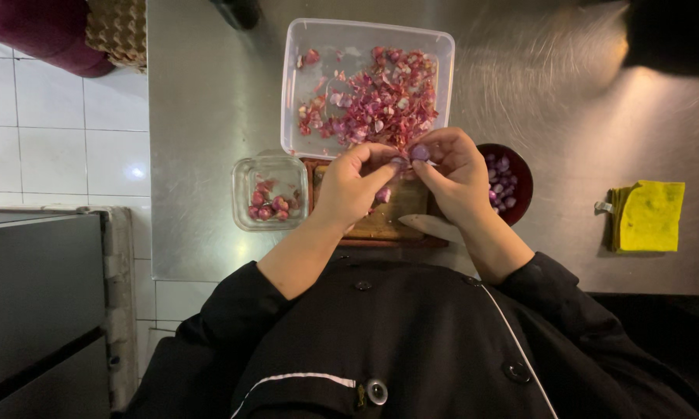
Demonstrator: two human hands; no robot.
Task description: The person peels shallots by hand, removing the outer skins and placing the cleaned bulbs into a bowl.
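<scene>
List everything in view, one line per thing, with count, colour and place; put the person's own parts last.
plastic tub: one, clear, top centre, full of pink-purple peels
glass dish: one, clear, left of board, a few unpeeled shallots
cutting board: one, brown wood, under the hands
dark bowl: one, dark red, right of hands, peeled shallots
knife blade: one, pale, on the board under the right wrist
folded cloth: one, yellow, far right
steel counter: one, grey
shallot: one, purple, between both hands' fingertips
left hand: one, on shallot
right hand: one, on shallot

Brushed, glossy steel counter [566,116]; clear plastic tub [303,46]; worn wooden board [388,221]; yellow cloth [650,216].
</scene>
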